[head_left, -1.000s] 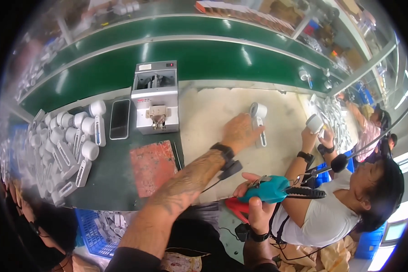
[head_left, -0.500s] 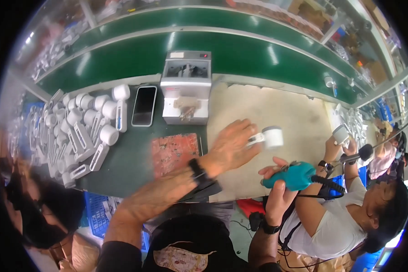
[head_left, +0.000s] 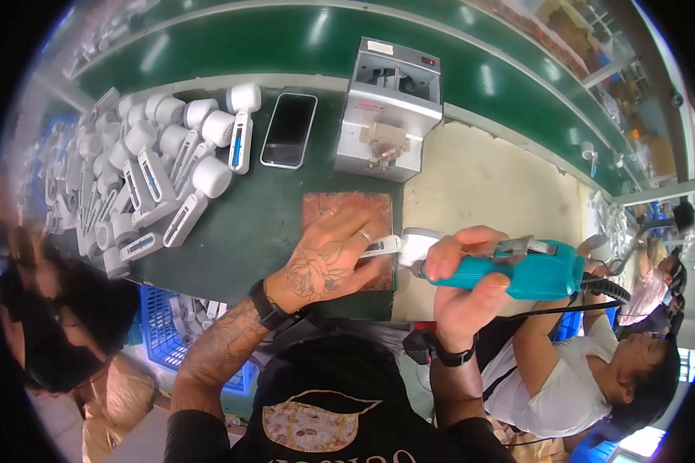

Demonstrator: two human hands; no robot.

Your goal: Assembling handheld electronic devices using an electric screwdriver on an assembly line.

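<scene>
My left hand point(head_left: 333, 258) is closed around the slotted handle of a white handheld piece with a round, shower-head-like end point(head_left: 419, 245). It holds the piece low over a worn red mat point(head_left: 324, 207), with the round end out over the pale board. A teal electric screwdriver point(head_left: 521, 272) with a black coiled cord lies in my right hand point(head_left: 471, 297), fingers wrapped round its front. Its nose points left, close to the round end; I cannot tell whether they touch.
Many similar white pieces point(head_left: 143, 166) are heaped on the left of the bench. A phone point(head_left: 289, 130) lies beside them, and a grey screw-feeding machine point(head_left: 390, 108) stands behind the mat. A blue crate point(head_left: 156, 328) sits below the edge. At right, a co-worker in a white shirt point(head_left: 556, 370) sits close.
My left hand has drawn the white piece back and left, from the pale board to the red mat. The screwdriver has come up close to it, now pointing left. The view has shifted.
</scene>
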